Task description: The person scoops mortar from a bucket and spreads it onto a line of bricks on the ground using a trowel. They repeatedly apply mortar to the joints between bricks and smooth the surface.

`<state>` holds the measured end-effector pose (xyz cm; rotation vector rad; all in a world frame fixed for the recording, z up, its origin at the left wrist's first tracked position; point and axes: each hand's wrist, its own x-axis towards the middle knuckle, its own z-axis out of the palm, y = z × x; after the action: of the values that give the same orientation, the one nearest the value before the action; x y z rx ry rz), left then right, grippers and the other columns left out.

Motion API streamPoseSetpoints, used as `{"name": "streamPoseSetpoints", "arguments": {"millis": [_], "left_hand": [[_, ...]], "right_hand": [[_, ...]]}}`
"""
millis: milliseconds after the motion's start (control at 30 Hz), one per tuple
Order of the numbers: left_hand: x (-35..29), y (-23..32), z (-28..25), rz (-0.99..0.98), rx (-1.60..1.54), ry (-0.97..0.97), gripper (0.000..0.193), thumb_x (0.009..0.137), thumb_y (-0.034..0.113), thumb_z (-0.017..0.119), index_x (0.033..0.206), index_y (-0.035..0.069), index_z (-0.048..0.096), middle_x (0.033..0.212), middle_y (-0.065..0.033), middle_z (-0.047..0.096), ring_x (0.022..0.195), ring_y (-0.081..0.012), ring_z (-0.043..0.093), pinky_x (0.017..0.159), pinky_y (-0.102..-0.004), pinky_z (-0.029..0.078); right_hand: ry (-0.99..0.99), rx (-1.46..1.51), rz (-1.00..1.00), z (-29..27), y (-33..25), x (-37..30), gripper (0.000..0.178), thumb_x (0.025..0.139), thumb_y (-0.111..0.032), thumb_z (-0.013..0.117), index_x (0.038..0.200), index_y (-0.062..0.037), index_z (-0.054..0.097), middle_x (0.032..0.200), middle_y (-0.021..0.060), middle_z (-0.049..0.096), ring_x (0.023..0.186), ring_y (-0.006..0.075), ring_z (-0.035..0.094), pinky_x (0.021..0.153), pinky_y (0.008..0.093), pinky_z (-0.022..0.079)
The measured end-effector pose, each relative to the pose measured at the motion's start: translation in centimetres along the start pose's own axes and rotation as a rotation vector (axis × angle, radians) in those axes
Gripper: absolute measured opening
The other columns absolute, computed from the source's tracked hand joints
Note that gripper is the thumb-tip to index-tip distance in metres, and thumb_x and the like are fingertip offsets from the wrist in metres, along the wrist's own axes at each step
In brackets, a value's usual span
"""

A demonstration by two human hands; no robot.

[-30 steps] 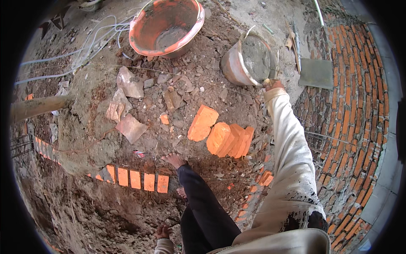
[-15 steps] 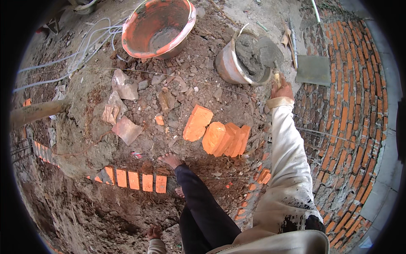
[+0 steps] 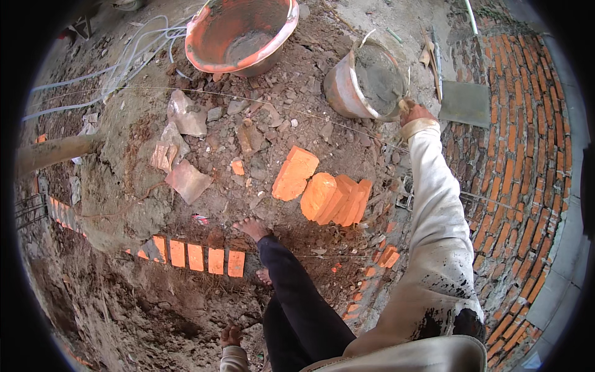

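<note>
My right hand (image 3: pixel 418 111) is closed around the handle of a trowel (image 3: pixel 404 103), at the near right rim of a whitish bucket (image 3: pixel 347 93). Grey wet mortar (image 3: pixel 377 73) fills much of the bucket, and the trowel's blade is down in it, hard to tell apart from the mortar. Low in the picture, my left hand (image 3: pixel 231 335) hangs beside my leg with its fingers loosely bent and a little apart; nothing shows in it. Between my foot and the bucket lie several orange bricks (image 3: pixel 334 197), some leaning in a row, others stacked (image 3: pixel 295 173).
A large orange tub (image 3: pixel 242 37) with mortar residue stands at the far left. String lines (image 3: pixel 279 108) cross the rubble. Spaced bricks (image 3: pixel 215 261) form a course at left; a brick wall (image 3: pixel 520 155) runs along the right. Broken tiles (image 3: pixel 189 181) and a wooden pole (image 3: pixel 59 154) lie left.
The trowel blade, lying loaded across the bucket's right side before, has sunk into the mortar as my right hand tilted. My left hand has moved slightly up and right.
</note>
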<state>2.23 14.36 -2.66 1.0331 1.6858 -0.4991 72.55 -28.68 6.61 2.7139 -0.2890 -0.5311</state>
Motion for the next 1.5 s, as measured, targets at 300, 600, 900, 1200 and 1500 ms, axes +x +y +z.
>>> {"name": "streamPoseSetpoints", "arguments": {"millis": [300,600,900,1200,1500], "left_hand": [[-0.1,-0.2,0.1,0.017,0.114,0.029,0.022,0.081,0.014,0.056,0.101,0.004,0.059,0.087,-0.0117,0.066,0.064,-0.0191,0.062,0.049,-0.0308,0.048],[1.0,2.8,-0.5,-0.051,0.068,-0.050,0.020,0.083,0.013,0.054,0.099,0.004,0.059,0.091,-0.0105,0.065,0.069,-0.0216,0.063,0.050,-0.0322,0.047],[0.9,-1.4,0.3,0.030,0.018,-0.020,0.018,0.079,0.018,0.060,0.096,0.012,0.060,0.082,-0.0063,0.063,0.059,-0.0191,0.056,0.046,-0.0315,0.045],[-0.5,-3.8,-0.3,-0.073,-0.136,-0.055,0.022,0.077,0.014,0.062,0.098,0.009,0.059,0.080,-0.0087,0.063,0.054,-0.0164,0.055,0.045,-0.0279,0.042],[-0.8,-3.4,-2.7,-0.076,-0.072,0.036,0.032,0.075,0.014,0.063,0.105,0.005,0.057,0.080,-0.0070,0.064,0.059,-0.0180,0.060,0.046,-0.0296,0.045]], "right_hand": [[0.022,0.786,-0.164,8.6,2.1,4.5,0.045,0.075,-0.019,0.073,0.114,-0.0011,0.059,0.095,0.0129,0.066,0.084,0.0189,0.063,0.075,0.0284,0.049],[0.194,0.626,-0.081,7.3,2.0,-1.9,0.046,0.084,-0.026,0.060,0.127,-0.0127,0.049,0.107,0.0183,0.061,0.088,0.0294,0.063,0.071,0.0388,0.054],[-0.008,0.282,-0.006,3.7,1.0,1.6,0.047,0.079,-0.037,0.064,0.122,-0.0214,0.055,0.106,0.0179,0.062,0.095,0.0361,0.060,0.082,0.0400,0.049],[0.104,0.323,0.130,2.3,1.2,1.8,0.041,0.072,-0.029,0.071,0.110,-0.0141,0.064,0.102,0.0146,0.065,0.097,0.0310,0.061,0.087,0.0360,0.046],[0.062,1.373,0.057,6.7,-2.1,0.5,0.031,0.077,-0.005,0.068,0.107,0.0046,0.062,0.090,0.0098,0.066,0.071,0.0130,0.059,0.062,0.0238,0.048]]}}
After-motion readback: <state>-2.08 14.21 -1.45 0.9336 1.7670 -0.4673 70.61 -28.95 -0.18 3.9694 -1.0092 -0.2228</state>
